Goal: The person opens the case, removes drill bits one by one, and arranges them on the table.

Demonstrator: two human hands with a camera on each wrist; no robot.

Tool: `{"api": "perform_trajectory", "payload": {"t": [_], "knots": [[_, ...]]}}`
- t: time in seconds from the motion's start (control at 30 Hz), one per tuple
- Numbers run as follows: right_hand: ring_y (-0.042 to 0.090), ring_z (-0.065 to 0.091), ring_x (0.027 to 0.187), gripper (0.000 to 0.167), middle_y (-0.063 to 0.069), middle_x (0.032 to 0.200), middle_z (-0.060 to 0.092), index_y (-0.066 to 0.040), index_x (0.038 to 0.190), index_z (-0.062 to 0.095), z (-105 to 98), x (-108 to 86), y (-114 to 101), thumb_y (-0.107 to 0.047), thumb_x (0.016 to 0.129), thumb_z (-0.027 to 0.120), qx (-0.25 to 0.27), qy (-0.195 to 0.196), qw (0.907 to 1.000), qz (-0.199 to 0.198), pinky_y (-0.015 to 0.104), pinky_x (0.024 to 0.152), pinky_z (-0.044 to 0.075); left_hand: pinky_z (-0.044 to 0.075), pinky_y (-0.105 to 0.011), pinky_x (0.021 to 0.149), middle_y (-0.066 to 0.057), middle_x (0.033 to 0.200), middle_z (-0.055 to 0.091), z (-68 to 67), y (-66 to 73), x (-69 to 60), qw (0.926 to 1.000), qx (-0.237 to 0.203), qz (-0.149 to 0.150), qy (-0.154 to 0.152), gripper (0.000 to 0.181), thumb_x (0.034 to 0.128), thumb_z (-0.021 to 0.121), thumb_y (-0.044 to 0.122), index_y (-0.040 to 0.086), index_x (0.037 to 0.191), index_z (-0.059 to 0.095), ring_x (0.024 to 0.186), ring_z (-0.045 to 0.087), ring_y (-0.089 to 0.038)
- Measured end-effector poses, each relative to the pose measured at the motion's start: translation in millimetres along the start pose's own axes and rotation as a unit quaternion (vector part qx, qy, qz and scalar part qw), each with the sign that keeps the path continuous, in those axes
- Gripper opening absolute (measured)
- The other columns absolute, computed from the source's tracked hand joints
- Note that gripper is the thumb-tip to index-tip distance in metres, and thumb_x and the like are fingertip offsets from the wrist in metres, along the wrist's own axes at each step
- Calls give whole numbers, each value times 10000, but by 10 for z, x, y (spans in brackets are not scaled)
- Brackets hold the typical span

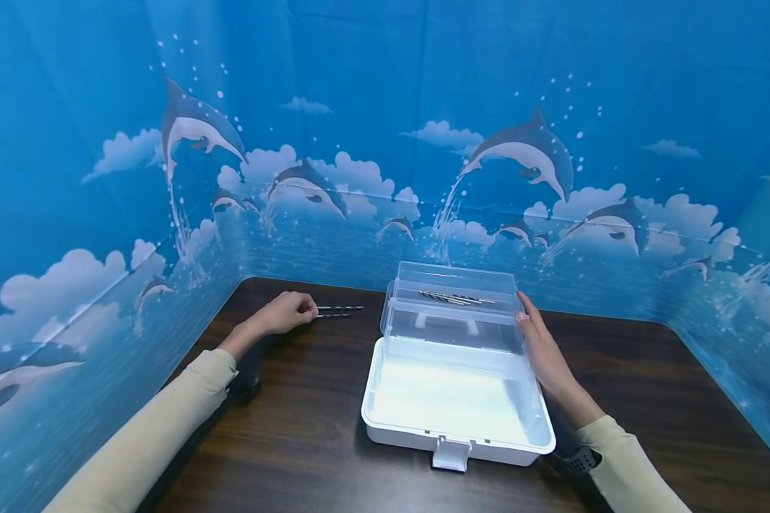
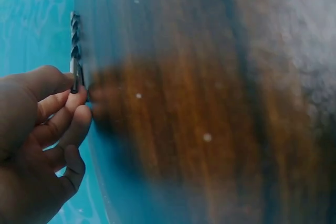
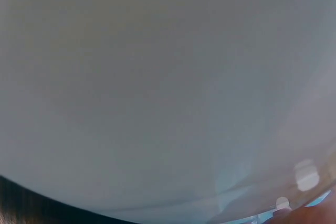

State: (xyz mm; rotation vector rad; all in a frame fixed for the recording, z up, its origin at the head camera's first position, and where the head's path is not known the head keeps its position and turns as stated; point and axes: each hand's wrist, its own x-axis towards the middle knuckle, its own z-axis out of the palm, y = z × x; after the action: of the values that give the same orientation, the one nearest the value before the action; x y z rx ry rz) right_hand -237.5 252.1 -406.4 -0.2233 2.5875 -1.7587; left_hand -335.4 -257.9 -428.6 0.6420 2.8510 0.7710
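Note:
My left hand (image 1: 285, 312) pinches a dark spiral drill bit (image 2: 74, 51) between thumb and fingertips, tip pointing away from the palm. Just below this bit in the head view is a second slim bit shape (image 1: 335, 315); whether it is held or lies on the table I cannot tell. At the right edge of the raised clear tray (image 1: 458, 275) of a white case (image 1: 449, 434), my right hand (image 1: 547, 353) grips with thumb and fingers. Several drill bits (image 1: 452, 298) lie together in that tray. In the right wrist view, the pale case wall (image 3: 157, 93) hides most of the hand.
The white case stands unlatched on the dark wooden table (image 1: 295, 427), its front latch (image 1: 452, 454) hanging down. Behind the table hangs a blue dolphin-print cloth (image 1: 359, 85). A dark object (image 1: 244, 387) shows under the left wrist.

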Motion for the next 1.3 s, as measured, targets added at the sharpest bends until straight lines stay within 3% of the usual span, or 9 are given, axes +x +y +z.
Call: {"api": "perform_trajectory", "payload": {"t": [0.3,0.67,0.87,1.17,1.3], "knots": [[471,-14,1506,611,159,1686,-66,-162,1654,3,41,-180,-353,-346,1139,276,88,-64,9999,9,754,1082,23,469,-406,741,-11,966,669,45,-27,37,9995,123,115,272,83,1006,636,111,95,1038,710,809,563,-193],[452,5,1512,613,143,1689,-61,-163,1654,9,44,-180,-353,-341,1140,290,174,-84,9998,-32,733,1100,23,500,-419,759,-6,933,671,61,-9,40,9984,214,301,424,59,965,690,76,88,1005,731,847,606,-190],[462,21,1509,614,159,1686,-50,-150,1653,18,48,-205,-398,-343,1138,290,54,-33,10000,2,731,1102,41,493,-412,735,10,917,655,73,-6,56,9983,356,143,427,58,966,710,114,115,1021,727,818,589,-180],[467,-6,1507,614,159,1686,-65,-168,1654,5,48,-194,-359,-347,1139,287,157,-34,9999,21,745,1089,21,465,-401,675,-19,924,627,18,60,53,9981,240,52,565,315,999,693,217,24,1245,649,755,563,-187],[470,-1,1506,614,162,1686,-60,-173,1655,7,47,-190,-354,-354,1138,284,123,-40,9999,43,747,1087,28,465,-405,650,-34,948,620,-52,169,55,9975,104,69,690,406,1033,642,271,15,1343,589,746,567,-189]]}}
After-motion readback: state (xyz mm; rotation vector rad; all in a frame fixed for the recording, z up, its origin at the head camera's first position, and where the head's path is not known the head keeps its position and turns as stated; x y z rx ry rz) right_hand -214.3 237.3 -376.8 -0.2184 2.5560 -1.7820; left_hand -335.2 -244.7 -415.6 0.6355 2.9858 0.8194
